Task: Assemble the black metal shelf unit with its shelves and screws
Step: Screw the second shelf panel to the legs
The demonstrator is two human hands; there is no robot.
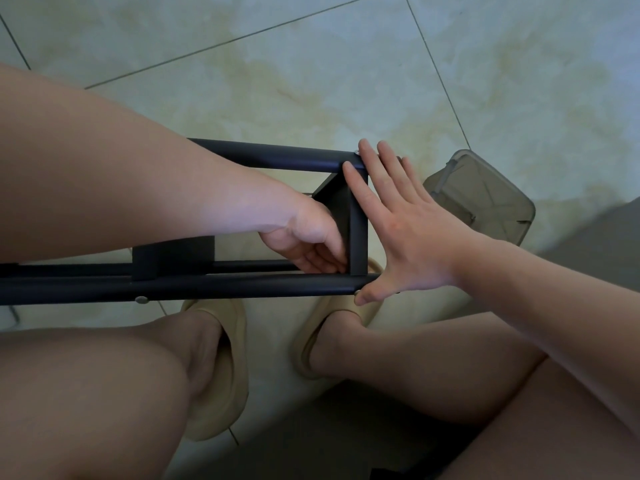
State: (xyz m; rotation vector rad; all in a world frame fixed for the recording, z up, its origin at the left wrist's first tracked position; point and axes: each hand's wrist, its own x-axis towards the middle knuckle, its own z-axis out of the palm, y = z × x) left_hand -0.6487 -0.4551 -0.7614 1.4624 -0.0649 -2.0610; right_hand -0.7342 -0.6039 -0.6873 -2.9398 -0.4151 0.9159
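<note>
The black metal shelf frame (242, 287) lies on its side across my lap area, two long tubes running left to right. A flat black shelf panel (356, 230) stands between the tubes at their right end. My right hand (398, 233) is spread flat against the frame's right end, fingers straight, thumb on the near tube's tip. My left hand (311, 244) reaches inside the frame, its fingers curled against the inner face of the panel near the lower tube. A silver screw head (141, 300) shows on the near tube.
A translucent grey plastic box (485, 199) sits on the tiled floor right of the frame. My two feet in beige slippers (225, 358) rest below the near tube. A second black panel (173, 258) crosses the frame further left.
</note>
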